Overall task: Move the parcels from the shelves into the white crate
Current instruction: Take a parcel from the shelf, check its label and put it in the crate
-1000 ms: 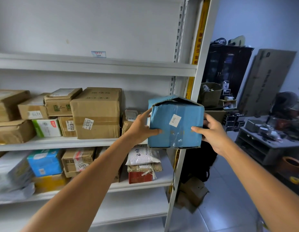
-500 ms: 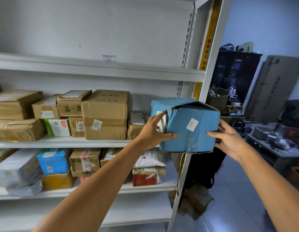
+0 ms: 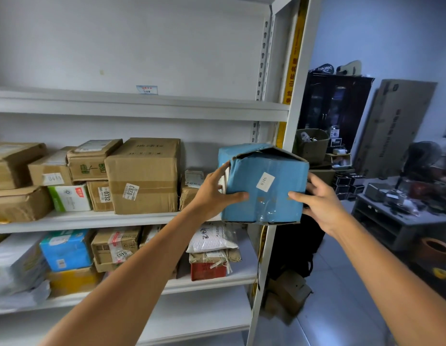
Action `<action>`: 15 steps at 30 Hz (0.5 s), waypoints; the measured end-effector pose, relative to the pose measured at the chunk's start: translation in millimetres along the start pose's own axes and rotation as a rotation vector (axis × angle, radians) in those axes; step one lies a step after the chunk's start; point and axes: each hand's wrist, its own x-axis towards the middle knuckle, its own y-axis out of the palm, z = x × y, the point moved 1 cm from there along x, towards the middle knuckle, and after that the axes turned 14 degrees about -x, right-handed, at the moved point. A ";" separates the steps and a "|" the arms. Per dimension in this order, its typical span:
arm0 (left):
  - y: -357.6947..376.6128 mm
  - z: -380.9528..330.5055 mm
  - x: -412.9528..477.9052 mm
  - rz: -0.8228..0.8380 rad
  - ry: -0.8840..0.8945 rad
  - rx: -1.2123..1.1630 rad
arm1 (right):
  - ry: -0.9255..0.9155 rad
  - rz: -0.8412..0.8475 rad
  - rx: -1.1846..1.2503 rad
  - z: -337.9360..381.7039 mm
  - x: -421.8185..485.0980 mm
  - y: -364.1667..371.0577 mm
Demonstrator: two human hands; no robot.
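Blue parcel (image 3: pixel 263 186) between both hands, at shelf's (image 3: pixel 142 218) right edge.

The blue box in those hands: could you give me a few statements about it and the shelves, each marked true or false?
1. Both hands hold the blue box, the left hand on one side and the right hand on the other. True.
2. The blue box is sealed flat on top. False: its top flaps stand up, partly open.
3. A white sticker sits on the front of the box. True.
4. The top shelf is packed with parcels. False: no parcels show on it.
5. The white crate is in view. False: none shows here.
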 end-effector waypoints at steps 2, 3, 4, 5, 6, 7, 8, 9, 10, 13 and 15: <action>-3.0 -5.6 -0.7 0.008 0.015 -0.051 | -0.022 -0.013 -0.024 2.2 -1.7 3.9; -5.2 -8.1 -0.8 0.004 0.013 -0.075 | -0.030 -0.020 -0.037 3.4 -2.3 5.8; -7.1 -10.1 -0.7 -0.001 0.009 -0.090 | -0.042 -0.023 -0.047 5.1 -3.6 7.9; -9.3 -11.6 -0.5 -0.010 0.003 -0.096 | -0.057 -0.028 -0.061 6.0 -4.4 10.2; -11.6 -12.0 -0.4 -0.015 0.001 -0.101 | -0.077 -0.037 -0.078 6.4 -4.8 12.8; -13.9 -12.2 -0.8 -0.015 -0.001 -0.106 | -0.099 -0.048 -0.101 6.2 -5.2 15.6; -16.6 -11.6 -1.5 -0.016 0.000 -0.108 | -0.120 -0.062 -0.128 4.9 -5.0 18.9; -19.4 -10.9 -2.4 -0.019 -0.005 -0.112 | -0.140 -0.073 -0.159 2.7 -4.6 22.2; -22.3 -9.4 -3.1 -0.022 -0.017 -0.118 | -0.159 -0.079 -0.192 0.2 -4.2 25.8; -29.3 -4.9 -5.0 -0.042 -0.035 -0.141 | -0.198 -0.096 -0.274 -6.0 -3.7 34.4; -33.1 -2.0 -5.0 -0.043 -0.038 -0.144 | -0.218 -0.104 -0.298 -8.3 -5.2 40.1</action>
